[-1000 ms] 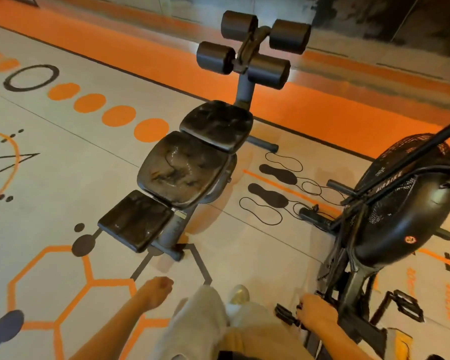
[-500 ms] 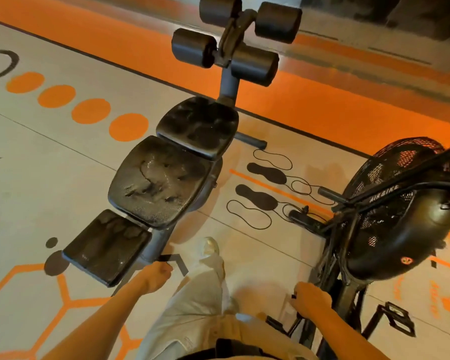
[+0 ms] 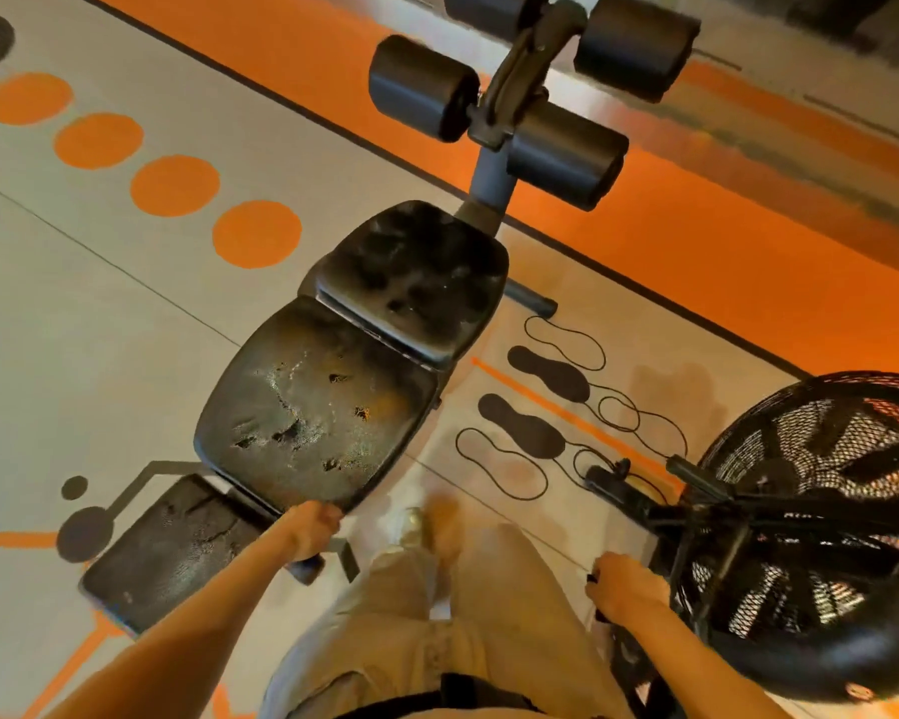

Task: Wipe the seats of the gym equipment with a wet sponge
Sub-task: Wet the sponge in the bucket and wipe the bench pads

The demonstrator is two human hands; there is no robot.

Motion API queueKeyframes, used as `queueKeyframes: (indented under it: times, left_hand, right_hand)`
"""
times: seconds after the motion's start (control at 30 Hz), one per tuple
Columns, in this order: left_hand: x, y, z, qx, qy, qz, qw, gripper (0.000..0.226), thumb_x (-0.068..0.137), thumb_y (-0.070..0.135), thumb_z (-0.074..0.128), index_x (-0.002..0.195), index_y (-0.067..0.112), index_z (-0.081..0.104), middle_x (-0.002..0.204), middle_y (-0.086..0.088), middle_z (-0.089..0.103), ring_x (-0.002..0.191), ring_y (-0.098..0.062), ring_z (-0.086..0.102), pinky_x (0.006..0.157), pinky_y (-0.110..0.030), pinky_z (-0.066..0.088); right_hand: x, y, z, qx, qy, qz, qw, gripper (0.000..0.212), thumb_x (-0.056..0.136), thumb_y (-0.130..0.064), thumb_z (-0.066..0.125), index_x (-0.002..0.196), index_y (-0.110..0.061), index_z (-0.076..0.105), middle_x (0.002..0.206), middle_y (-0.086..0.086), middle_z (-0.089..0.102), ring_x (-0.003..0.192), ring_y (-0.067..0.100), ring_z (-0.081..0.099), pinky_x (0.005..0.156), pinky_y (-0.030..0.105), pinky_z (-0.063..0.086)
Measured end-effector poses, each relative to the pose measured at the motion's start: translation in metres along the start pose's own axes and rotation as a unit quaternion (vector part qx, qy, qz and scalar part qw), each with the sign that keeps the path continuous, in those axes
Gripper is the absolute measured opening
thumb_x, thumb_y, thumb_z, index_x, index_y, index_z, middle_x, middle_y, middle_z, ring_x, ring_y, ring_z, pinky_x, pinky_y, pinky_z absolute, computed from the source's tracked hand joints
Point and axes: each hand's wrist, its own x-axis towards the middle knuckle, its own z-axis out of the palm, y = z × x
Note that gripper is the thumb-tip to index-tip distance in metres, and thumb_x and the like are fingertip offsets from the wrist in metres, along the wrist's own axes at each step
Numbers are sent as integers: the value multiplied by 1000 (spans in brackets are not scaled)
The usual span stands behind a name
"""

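**Head view: both hands closed beside the black bench**

Head camera looks down at a black bench [image 3: 333, 386] that stands on a grey floor [image 3: 100, 313] with orange dots and black footprint marks. I see three pads on it. The far pad [image 3: 416, 277] and the middle pad [image 3: 317, 407] are touching each other, and the near pad [image 3: 172, 542] is lower, at the left. All three surfaces look worn and patchy, with a wet shine on the middle one. Four foam rollers [image 3: 541, 90] sit on the post at the far end.

My left hand [image 3: 310, 529] is curled into a fist just at the near edge of the middle pad. I cannot tell if something is inside it. My right hand [image 3: 626, 589] is also closed, near the frame of a fan bike [image 3: 810, 521] at the right; something dark shows at the fingers, but I cannot say if it is gripped. I cannot find the sponge in this view. Beige trousers [image 3: 437, 630] and one blurred shoe [image 3: 411, 526] are between the two machines.
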Motion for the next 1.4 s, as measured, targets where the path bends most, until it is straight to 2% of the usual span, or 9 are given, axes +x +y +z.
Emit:
queueKeyframes:
  times: [0.07, 0.23, 0.47, 0.7, 0.87, 1.03, 1.17, 1.27, 1.4]
  left_hand:
    - [13, 13, -20, -9, -9, 0, 1000, 34, 100, 10, 39, 126, 5, 59, 131, -9, 60, 122, -27, 54, 99, -30, 40]
    - [53, 38, -54, -87, -20, 3, 996, 29, 95, 0, 41, 114, 1, 63, 123, -14, 62, 120, -36, 55, 104, -43, 43]
    - [95, 93, -89, -104, -9, -23, 994, 34, 100, 14, 41, 126, 9, 62, 133, -6, 60, 121, -27, 55, 105, -36, 40]
    - [139, 164, -133, -141, -4, -57, 988, 38, 96, 8, 47, 132, 13, 58, 136, -10, 57, 126, -29, 52, 107, -37, 38]
    - [174, 213, -174, -156, 1, -54, 986, 42, 97, 4, 42, 138, 10, 51, 144, -10, 49, 133, -30, 46, 110, -39, 35]
    - [223, 238, -201, -162, 11, -23, 986, 35, 98, 3, 39, 130, 1, 55, 134, -18, 56, 126, -35, 50, 107, -43, 39]
    - [270, 248, -211, -177, 34, 6, 984, 36, 99, 10, 42, 132, 9, 55, 132, -12, 59, 124, -30, 53, 108, -41, 40]
    - [304, 254, -210, -152, 90, 43, 983, 35, 99, 16, 42, 132, 11, 54, 134, -12, 56, 121, -30, 54, 103, -39, 42]
    - [348, 259, -204, -146, 180, 86, 969, 42, 98, 18, 45, 140, 12, 47, 147, -8, 41, 130, -28, 47, 108, -40, 40]
  right_hand:
    - [17, -3, -25, 0, 2, -6, 1000, 27, 96, -32, 48, 116, -19, 59, 119, 2, 62, 108, 22, 60, 81, 31, 48]
    - [72, -11, -84, -45, -14, -30, 998, 24, 95, -32, 48, 112, -19, 59, 116, 2, 62, 105, 22, 61, 73, 30, 44]
    - [171, -20, -178, -56, -16, -105, 993, 23, 91, -36, 55, 103, -19, 63, 102, 1, 67, 92, 19, 63, 81, 35, 56]
    - [250, -44, -283, -106, -2, -193, 975, 27, 97, -32, 51, 113, -14, 62, 109, 7, 66, 102, 26, 62, 82, 32, 48]
    - [300, -78, -333, -116, -6, -191, 975, 22, 94, -32, 54, 101, -13, 64, 98, 5, 65, 93, 26, 63, 70, 29, 45]
    - [342, -115, -357, -119, 37, -203, 971, 21, 95, -35, 53, 99, -16, 61, 101, 8, 65, 85, 25, 58, 63, 29, 38]
    - [379, -141, -366, -54, 59, -216, 973, 29, 95, -38, 53, 108, -14, 63, 103, 8, 65, 94, 28, 60, 71, 32, 42]
    - [404, -156, -369, 25, 48, -232, 971, 21, 95, -32, 55, 105, -14, 62, 98, 8, 63, 93, 26, 60, 74, 34, 45]
    - [439, -171, -364, 204, 101, -263, 937, 26, 94, -23, 58, 118, -14, 64, 113, 7, 66, 97, 23, 66, 84, 39, 58]
